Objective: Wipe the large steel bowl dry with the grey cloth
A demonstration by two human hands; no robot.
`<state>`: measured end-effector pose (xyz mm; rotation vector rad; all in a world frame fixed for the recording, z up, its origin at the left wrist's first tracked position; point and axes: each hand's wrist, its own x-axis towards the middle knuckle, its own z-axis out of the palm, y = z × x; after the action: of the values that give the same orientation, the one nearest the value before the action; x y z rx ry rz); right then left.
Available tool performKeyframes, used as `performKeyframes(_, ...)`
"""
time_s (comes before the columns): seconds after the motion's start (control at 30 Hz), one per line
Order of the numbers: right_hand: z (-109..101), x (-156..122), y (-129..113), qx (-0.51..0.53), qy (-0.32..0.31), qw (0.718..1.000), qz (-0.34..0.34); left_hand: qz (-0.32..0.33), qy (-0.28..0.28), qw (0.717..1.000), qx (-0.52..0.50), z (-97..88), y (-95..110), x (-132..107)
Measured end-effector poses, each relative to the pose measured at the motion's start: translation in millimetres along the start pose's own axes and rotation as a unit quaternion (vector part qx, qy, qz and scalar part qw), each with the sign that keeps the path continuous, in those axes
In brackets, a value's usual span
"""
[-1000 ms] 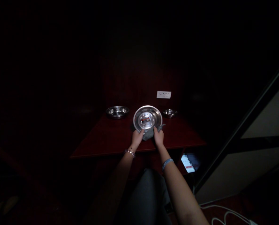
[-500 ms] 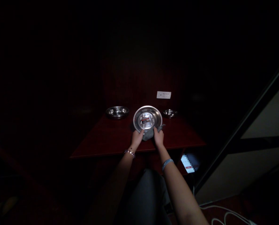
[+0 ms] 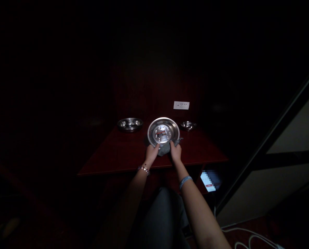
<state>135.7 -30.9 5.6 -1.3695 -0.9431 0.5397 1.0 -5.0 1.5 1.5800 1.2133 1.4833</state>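
Note:
A round steel bowl (image 3: 160, 128) with a label on its inner base is tilted up toward me above the red-brown table. My left hand (image 3: 151, 153) grips its lower left rim, thumb on the inside. At the lower right rim my right hand (image 3: 175, 151) is closed, pinching the bowl together with a grey cloth (image 3: 164, 148). The cloth is bunched over the bottom rim between both hands, and one end sticks out past my right thumb. The fingers behind the bowl are hidden.
On the table (image 3: 112, 157), a wide steel basin (image 3: 129, 124) stands at the back left and a smaller steel bowl (image 3: 188, 126) at the back right. A white socket panel (image 3: 181, 105) is on the wall behind. A lit screen (image 3: 208, 181) shows below the table's right edge.

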Motion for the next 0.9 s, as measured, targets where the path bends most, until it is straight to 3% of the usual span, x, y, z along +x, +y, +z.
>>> performKeyframes(0.9,-0.7,-1.2,-1.2,-0.008,-0.002,1.000,-0.003,-0.010,-0.005,1.000,0.006,-0.9,2.3,-0.7)
